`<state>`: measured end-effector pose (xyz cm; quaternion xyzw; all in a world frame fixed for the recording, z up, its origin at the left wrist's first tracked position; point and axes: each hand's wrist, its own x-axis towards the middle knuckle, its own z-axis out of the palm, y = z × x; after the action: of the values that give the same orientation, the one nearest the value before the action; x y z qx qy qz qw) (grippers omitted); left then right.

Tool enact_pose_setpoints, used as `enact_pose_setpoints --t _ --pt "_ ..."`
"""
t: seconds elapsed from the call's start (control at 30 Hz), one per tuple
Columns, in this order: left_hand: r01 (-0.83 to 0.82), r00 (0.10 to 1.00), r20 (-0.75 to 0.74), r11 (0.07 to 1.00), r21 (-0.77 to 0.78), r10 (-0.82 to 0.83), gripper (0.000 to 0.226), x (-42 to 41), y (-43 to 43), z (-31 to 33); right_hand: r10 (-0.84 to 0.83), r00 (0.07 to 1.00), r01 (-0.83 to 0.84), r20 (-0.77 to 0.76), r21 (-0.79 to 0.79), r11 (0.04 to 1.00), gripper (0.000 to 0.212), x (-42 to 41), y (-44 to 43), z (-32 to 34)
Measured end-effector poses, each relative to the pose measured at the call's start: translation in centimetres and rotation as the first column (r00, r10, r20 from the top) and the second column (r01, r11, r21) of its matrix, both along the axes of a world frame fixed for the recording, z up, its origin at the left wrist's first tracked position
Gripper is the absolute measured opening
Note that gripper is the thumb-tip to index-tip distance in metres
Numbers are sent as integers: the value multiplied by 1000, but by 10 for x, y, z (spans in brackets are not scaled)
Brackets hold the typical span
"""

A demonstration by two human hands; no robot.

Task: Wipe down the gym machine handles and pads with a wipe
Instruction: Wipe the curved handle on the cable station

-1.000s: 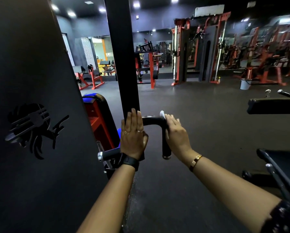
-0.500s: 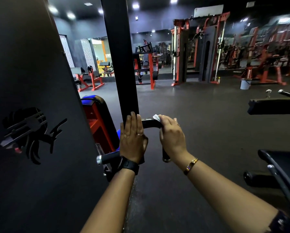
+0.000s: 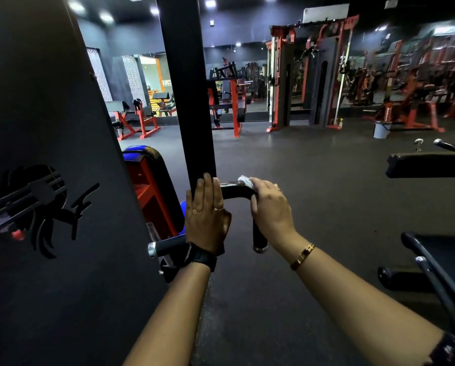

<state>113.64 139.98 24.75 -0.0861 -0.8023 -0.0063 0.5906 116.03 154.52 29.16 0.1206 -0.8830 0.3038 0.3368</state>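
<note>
A black bent machine handle (image 3: 235, 191) curves out from the upright black post (image 3: 188, 88) and drops to a metal-capped end (image 3: 259, 244). My right hand (image 3: 271, 211) grips the bend of this handle with a white wipe (image 3: 245, 181) under the fingers; a corner of the wipe sticks out near the fingertips. My left hand (image 3: 206, 216) lies flat with straight fingers against the post. A second black grip (image 3: 165, 247) with a metal cap pokes out to the left below my left wrist.
A tall black machine shroud (image 3: 49, 180) with a cut-out logo fills the left. A red and blue padded seat (image 3: 147, 186) sits behind the post. A black pad (image 3: 429, 165) and black bars (image 3: 437, 281) stand at the right. Red machines line the far side.
My right hand has slid with the wipe from the top of the handle round onto the bend and now wraps it. My left hand stays on the post.
</note>
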Motion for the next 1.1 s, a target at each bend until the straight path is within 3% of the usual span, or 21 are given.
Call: enact_pose_setpoints --t 0.13,0.2,0.27,0.37,0.47,0.57,0.73,0.87,0.97,1.03,1.1 --pt "6 1000 -30 1000 8 -6 108 0 0 -2 118 993 -114 -18 143 983 22 -2 -22 26" --pt "34 997 -70 999 16 -32 97 -1 0 -2 190 981 -172 -45 254 952 34 1 -40 29" --pt "34 997 -76 999 6 -33 92 -2 -1 -2 154 984 -116 -91 329 937 44 0 -41 22" --pt "40 999 -29 999 6 -40 102 -5 -2 -4 2 975 56 -221 254 966 39 -4 -16 -2" --pt "52 998 -27 999 0 -52 96 -5 -2 -4 -121 977 135 -177 69 988 40 -6 0 -18" --pt "38 999 -37 999 -6 -38 85 -6 -2 -5 -15 979 26 -202 52 998 38 -6 -17 -9" --pt "41 998 -44 999 -21 -42 85 -6 -4 -5 138 933 -58 -331 242 969 42 4 -46 -18" --pt "27 999 -42 999 -25 -28 92 -7 -3 -4 1 931 18 -366 48 999 47 -3 -6 -60" --pt "34 998 -52 999 -18 -35 95 -7 -2 -4 -138 969 93 -205 -217 972 55 -6 1 -68" --pt "20 999 -50 1000 -11 -20 98 -8 -2 -5 -131 982 84 -134 -309 947 51 -6 -10 -54" --pt "1 999 -51 1000 -4 -1 96 -9 -1 -5 -81 983 22 -164 -333 943 45 -7 -21 -33"
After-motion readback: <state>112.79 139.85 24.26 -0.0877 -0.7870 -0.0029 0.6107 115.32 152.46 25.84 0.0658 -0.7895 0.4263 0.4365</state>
